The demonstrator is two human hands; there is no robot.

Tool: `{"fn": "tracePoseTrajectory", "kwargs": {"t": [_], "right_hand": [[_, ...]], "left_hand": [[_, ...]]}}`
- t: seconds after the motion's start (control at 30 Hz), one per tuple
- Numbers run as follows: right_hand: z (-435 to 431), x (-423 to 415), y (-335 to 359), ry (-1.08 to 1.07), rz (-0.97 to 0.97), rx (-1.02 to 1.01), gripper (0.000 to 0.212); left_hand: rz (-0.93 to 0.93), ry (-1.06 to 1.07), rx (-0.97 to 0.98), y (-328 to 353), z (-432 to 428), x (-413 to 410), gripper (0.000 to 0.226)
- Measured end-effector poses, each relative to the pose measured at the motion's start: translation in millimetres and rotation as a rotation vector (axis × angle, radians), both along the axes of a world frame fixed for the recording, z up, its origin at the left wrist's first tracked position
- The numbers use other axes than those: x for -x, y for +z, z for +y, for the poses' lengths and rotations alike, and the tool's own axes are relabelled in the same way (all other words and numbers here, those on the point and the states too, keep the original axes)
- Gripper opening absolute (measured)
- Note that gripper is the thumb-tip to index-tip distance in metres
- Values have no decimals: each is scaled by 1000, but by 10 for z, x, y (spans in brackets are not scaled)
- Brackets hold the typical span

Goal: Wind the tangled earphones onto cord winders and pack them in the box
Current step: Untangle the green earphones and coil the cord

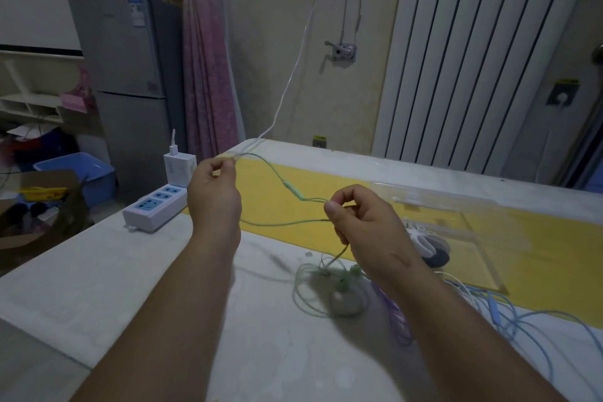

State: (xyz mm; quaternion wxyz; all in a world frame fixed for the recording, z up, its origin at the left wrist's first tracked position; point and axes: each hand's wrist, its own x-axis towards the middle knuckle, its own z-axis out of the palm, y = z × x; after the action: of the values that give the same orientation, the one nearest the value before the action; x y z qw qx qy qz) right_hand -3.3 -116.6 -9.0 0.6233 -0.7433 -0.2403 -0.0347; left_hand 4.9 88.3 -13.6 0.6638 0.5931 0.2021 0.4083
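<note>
Over a pale table (163,271) with a yellow runner (342,179), a green earphone cord (277,174) is pinched between the raised left hand (213,192) and right hand (362,225), seemingly so its tangled remainder (326,287), lying near the clear box (483,228), can be drawn free.

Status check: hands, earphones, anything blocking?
Left hand pinches end of green cord, right hand pinches it mid-length. Rest lies tangled on table. Purple cord and blue cord lie close beside tangle.

Green earphone tangle (314,290) blurred; blue cord (494,310) cut off at the right edge.
</note>
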Motion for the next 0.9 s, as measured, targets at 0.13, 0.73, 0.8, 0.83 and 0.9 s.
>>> {"fn": "tracePoseTrajectory", "kwargs": {"t": [0.13,0.73,0.8,0.83,0.9], "right_hand": [[40,-13,-77,-29,9,-5,11],[41,30,-91,-69,-28,50,12],[45,41,-82,-71,-15,54,15],[47,44,-82,-76,-16,65,16],[51,48,-81,-96,-27,107,17]], "left_hand": [[167,-6,-140,-18,-42,1,6],[152,-835,-609,8,-302,197,19],[127,-851,-541,30,-334,208,16],[125,-868,-487,40,-355,214,16],[132,-888,-389,53,-385,224,20]]}}
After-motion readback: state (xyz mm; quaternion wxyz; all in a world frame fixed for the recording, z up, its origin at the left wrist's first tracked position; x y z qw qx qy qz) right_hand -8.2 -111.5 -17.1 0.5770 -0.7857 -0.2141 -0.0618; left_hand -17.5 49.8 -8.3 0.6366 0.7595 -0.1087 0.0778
